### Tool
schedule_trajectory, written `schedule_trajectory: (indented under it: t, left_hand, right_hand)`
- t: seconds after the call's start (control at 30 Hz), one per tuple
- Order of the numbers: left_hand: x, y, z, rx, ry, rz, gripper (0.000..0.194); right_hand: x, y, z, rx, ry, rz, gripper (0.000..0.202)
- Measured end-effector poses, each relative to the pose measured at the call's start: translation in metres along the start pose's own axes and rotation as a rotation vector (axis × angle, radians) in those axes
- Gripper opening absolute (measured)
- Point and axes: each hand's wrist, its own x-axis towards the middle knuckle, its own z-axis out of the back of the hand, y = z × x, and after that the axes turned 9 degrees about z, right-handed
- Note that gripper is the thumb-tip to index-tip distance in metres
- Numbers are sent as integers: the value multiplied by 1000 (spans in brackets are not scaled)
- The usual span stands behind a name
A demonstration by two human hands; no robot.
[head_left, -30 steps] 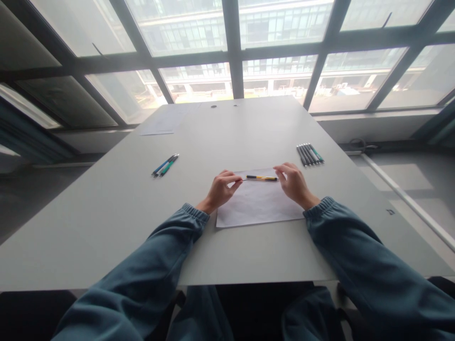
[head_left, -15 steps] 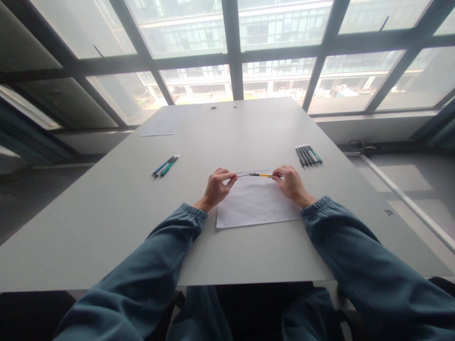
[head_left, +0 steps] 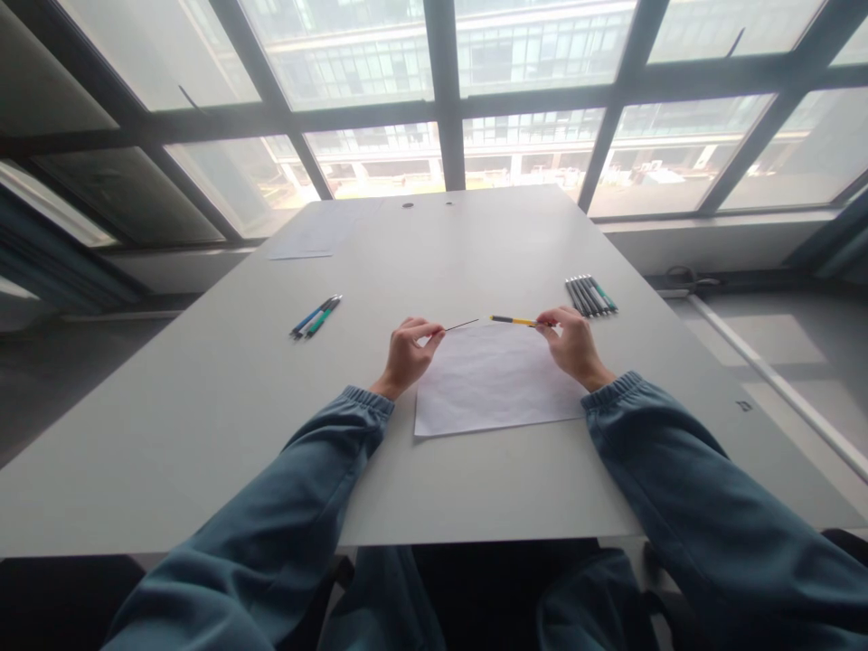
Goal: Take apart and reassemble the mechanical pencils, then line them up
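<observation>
Drawn apart since the earlier frame, the thin dark rod (head_left: 464,324) pinched in the left hand (head_left: 410,353) and the yellow-and-black pen (head_left: 514,320) pinched in the right hand (head_left: 573,346), both mid-frame, want a light grip and closely aligned ends.

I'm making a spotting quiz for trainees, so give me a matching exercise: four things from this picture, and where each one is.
Things:
1. thin dark rod
2. blue and green pens
3. yellow-and-black pen
4. row of mostly dark pens

Places:
A. on the table, beyond the right hand
B. held in the right hand
C. held in the left hand
D. on the table, left of both hands

Pairs: 1-C, 2-D, 3-B, 4-A
</observation>
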Motion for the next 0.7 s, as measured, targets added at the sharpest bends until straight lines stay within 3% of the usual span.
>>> schedule_trajectory:
  t: [0.4,0.7]
  left_hand:
    - [-2,-2,-2,52,64,-77,16]
    - [-5,-7,-3,57,130,-104,17]
  right_hand:
    - [-1,3,1,-21,67,88,9]
    - [-6,27,-3,3,156,163,8]
